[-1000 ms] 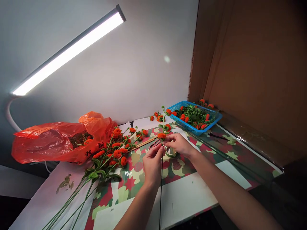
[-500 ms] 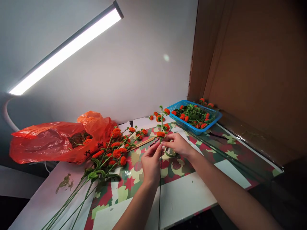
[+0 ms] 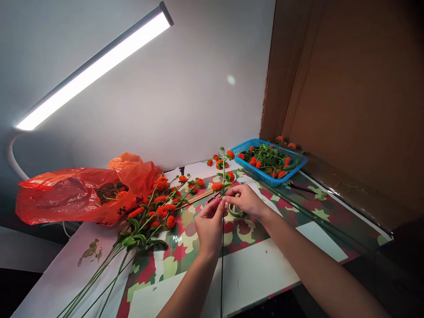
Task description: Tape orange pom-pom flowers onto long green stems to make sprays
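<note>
Starting at the orange bag [image 3: 66,194] and finished sprays [image 3: 155,207], we come to the left hand [image 3: 208,225], fingertips pinched on an upright green stem [image 3: 222,247] just under its orange blossom [image 3: 217,187]. The right hand [image 3: 247,201] pinches the same spot, with a tape roll [image 3: 234,211] beneath it. This looks like binding the blossom on, so the next turn wants a firm, steady pinch. The blue basket [image 3: 271,161] sits far right.
</note>
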The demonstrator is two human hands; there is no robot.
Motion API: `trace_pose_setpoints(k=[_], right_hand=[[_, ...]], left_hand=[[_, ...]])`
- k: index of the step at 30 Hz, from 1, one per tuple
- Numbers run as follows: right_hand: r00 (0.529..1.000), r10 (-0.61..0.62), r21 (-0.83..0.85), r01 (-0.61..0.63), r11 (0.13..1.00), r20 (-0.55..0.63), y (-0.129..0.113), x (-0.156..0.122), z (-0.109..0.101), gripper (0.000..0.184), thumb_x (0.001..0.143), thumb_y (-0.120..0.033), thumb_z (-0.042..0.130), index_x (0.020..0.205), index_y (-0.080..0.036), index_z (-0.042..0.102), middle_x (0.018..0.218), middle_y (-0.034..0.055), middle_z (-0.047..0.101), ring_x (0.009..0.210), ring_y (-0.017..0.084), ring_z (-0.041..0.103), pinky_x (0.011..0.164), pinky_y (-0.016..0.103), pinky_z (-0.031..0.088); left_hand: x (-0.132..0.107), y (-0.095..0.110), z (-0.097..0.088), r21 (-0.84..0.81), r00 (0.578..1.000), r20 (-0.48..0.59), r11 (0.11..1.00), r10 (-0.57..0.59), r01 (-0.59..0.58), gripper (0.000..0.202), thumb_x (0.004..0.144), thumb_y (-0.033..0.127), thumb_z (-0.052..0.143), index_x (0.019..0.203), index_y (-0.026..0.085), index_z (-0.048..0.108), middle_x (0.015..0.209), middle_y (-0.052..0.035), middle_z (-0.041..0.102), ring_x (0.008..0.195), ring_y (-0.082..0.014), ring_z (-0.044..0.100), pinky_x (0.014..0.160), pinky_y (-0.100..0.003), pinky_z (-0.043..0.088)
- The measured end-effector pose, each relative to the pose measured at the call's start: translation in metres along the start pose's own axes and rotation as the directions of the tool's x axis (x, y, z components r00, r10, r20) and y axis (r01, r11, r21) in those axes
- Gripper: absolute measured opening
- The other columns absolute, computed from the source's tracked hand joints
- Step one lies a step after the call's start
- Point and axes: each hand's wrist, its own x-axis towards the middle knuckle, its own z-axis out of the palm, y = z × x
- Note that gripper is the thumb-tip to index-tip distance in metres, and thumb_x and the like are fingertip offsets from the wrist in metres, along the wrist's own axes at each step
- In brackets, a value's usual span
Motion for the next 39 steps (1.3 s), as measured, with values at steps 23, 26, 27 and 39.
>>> trace_pose_setpoints(k=[23, 26, 27, 39], right_hand=[[0.995, -0.063, -0.139, 0.052, 0.989, -0.075, 0.002, -0.002, 0.005, 0.012, 0.066, -0.023, 0.064, 0.066, -0.014, 0.071, 0.063, 0.0044, 0.066, 0.063, 0.015, 0.055, 0.059, 0.027, 0.042], [0.993, -0.089, -0.123, 0.080, 0.989, -0.072, 0.001, -0.003, 0.006, 0.014, 0.067, -0.025, 0.064, 0.069, -0.014, 0.072, 0.070, 0.0055, 0.068, 0.070, 0.017, 0.057, 0.066, 0.029, 0.044], [0.992, -0.100, -0.104, 0.092, 0.990, -0.073, 0.001, -0.003, 0.006, 0.014, 0.067, -0.026, 0.065, 0.070, -0.014, 0.072, 0.073, 0.0057, 0.069, 0.072, 0.017, 0.058, 0.069, 0.029, 0.044], [0.992, 0.066, 0.394, -0.105, 0.913, 0.112, 0.007, 0.001, 0.003, 0.032, 0.058, -0.035, 0.078, 0.082, -0.015, 0.071, 0.080, 0.0038, 0.067, 0.074, 0.013, 0.057, 0.063, 0.025, 0.040]], left_hand=[[0.003, 0.015, -0.007, 0.588, 0.916, 0.223, 0.703, 0.333, -0.399, 0.017, 0.076, 0.030, 0.061, 0.078, 0.018, 0.072, 0.066, -0.0039, 0.070, 0.056, -0.0163, 0.064, 0.056, -0.025, 0.050], [0.002, 0.015, -0.007, 0.536, 0.917, 0.205, 0.745, 0.342, -0.398, 0.018, 0.077, 0.032, 0.060, 0.080, 0.018, 0.072, 0.067, -0.0047, 0.071, 0.057, -0.0172, 0.065, 0.056, -0.026, 0.051], [0.002, 0.014, -0.007, 0.517, 0.916, 0.191, 0.757, 0.354, -0.400, 0.019, 0.077, 0.032, 0.061, 0.081, 0.018, 0.073, 0.066, -0.0048, 0.071, 0.056, -0.0173, 0.065, 0.055, -0.026, 0.051], [-0.001, 0.018, -0.001, 0.121, 0.977, 0.034, 0.970, 0.210, -0.213, 0.029, 0.065, 0.032, 0.073, 0.089, 0.014, 0.072, 0.065, -0.0044, 0.070, 0.053, -0.0155, 0.064, 0.054, -0.027, 0.053]])
